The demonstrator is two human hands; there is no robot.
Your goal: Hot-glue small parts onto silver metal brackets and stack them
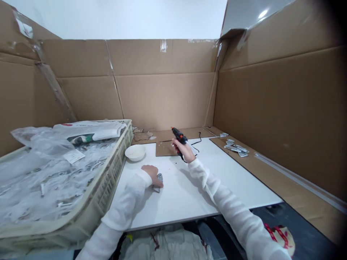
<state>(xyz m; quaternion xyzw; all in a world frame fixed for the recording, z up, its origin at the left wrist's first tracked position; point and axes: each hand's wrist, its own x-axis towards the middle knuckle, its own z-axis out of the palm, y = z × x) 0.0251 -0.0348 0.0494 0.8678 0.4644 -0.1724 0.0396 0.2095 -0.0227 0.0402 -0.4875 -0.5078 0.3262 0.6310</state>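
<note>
My right hand (184,150) is wrapped round the handle of a black glue gun (179,135) with an orange tip, raised above the white board and angled up to the left. My left hand (152,174) reaches down to the board, its fingers closed on a small silvery metal piece (159,178). The hand covers part of this piece, and its exact kind cannot be made out. A white bowl (135,153) stands a little beyond my left hand. Behind the glue gun lies a small cardboard sheet (164,148).
A large cream plastic crate (115,180) full of plastic-bagged parts fills the left side. Several silvery pieces (238,149) lie on the cardboard strip at right. A black cord (200,139) runs behind the glue gun. Cardboard walls (162,97) enclose the white board (217,173).
</note>
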